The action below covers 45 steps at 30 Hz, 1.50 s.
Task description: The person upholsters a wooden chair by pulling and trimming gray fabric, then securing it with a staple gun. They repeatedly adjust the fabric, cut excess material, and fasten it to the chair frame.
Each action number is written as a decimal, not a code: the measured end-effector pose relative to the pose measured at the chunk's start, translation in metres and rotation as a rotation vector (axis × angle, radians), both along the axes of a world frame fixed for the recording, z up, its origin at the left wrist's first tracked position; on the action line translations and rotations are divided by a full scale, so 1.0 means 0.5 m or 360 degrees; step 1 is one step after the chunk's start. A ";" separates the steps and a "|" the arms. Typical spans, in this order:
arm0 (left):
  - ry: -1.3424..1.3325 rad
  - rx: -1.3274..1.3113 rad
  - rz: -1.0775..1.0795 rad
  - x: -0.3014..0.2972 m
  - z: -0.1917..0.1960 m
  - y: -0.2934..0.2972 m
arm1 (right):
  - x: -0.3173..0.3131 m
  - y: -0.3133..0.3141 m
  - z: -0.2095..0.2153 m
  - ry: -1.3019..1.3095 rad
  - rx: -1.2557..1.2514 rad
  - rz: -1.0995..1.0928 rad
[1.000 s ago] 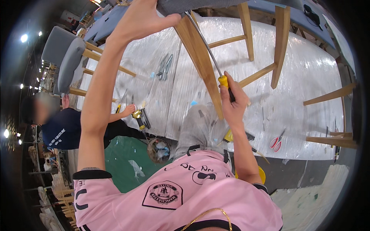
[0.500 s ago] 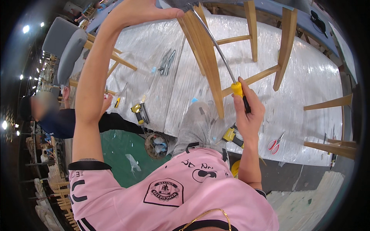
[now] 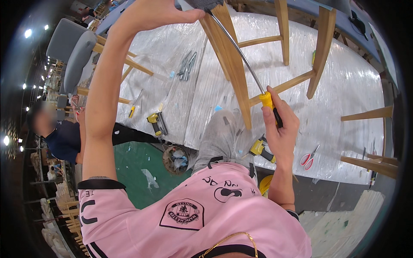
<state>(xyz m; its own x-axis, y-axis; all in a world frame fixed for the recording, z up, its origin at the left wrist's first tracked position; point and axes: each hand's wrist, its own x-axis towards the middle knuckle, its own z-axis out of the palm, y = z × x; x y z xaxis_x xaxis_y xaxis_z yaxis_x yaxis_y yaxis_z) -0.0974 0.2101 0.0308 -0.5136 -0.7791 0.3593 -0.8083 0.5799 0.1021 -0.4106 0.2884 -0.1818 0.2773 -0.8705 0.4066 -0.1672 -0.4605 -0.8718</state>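
Observation:
In my right hand (image 3: 282, 131) is a long screwdriver (image 3: 266, 99) with a yellow and black handle, my fingers closed round it. Its metal shaft slants up and left to the top of a wooden leg on an upturned chair (image 3: 235, 71). The tip meets the chair near a dark grey upholstered patch (image 3: 203, 3). At the top edge, my left hand (image 3: 148, 15) is at the chair's seat, its thumb stretched against the seat beside that leg. The other left fingers are out of view.
A film-wrapped table (image 3: 163, 51) bears several long metal bolts (image 3: 186, 66), two yellow nail guns (image 3: 261, 149) (image 3: 157, 124), and red-handled scissors (image 3: 309, 158). A co-worker (image 3: 60, 135) is at the left, near a grey chair (image 3: 71, 43). A waste bin (image 3: 172, 169) stands below the table edge.
The screwdriver handle and my right hand have shifted slightly right and down. More grey upholstery shows at the leg's top. At the left, the co-worker's arm and head have moved.

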 end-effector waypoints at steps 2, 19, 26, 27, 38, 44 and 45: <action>-0.0008 -0.0010 -0.0016 0.000 0.000 -0.002 | -0.004 0.006 0.008 0.0038 -0.0015 -0.0020; -0.0210 -0.0210 -0.0058 -0.021 -0.010 0.019 | 0.047 0.033 -0.062 -0.0160 -0.0083 -0.0107; -0.0083 -0.0071 0.0013 -0.038 -0.003 0.028 | 0.105 0.024 -0.133 -0.0545 0.0342 0.0137; -0.0070 -0.0081 -0.0012 -0.033 -0.006 0.026 | 0.110 0.019 -0.138 -0.0563 0.0362 0.0168; 0.0008 -0.0042 -0.0004 -0.028 -0.015 0.019 | 0.119 -0.019 -0.147 -0.0597 0.0267 0.0176; 0.0199 -0.0152 0.0147 -0.024 -0.025 -0.003 | 0.125 -0.016 -0.121 -0.0591 0.0245 0.0146; 0.0233 -0.0192 0.0293 -0.031 -0.031 -0.007 | 0.109 -0.014 -0.106 -0.0511 0.0230 0.0128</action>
<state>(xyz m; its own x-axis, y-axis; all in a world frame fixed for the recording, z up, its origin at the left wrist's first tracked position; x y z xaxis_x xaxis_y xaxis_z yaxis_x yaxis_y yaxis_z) -0.1127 0.2067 0.0155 -0.3030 -0.8016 0.5153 -0.8830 0.4396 0.1646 -0.3560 0.2813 -0.2350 0.2255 -0.9058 0.3587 0.1574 -0.3295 -0.9310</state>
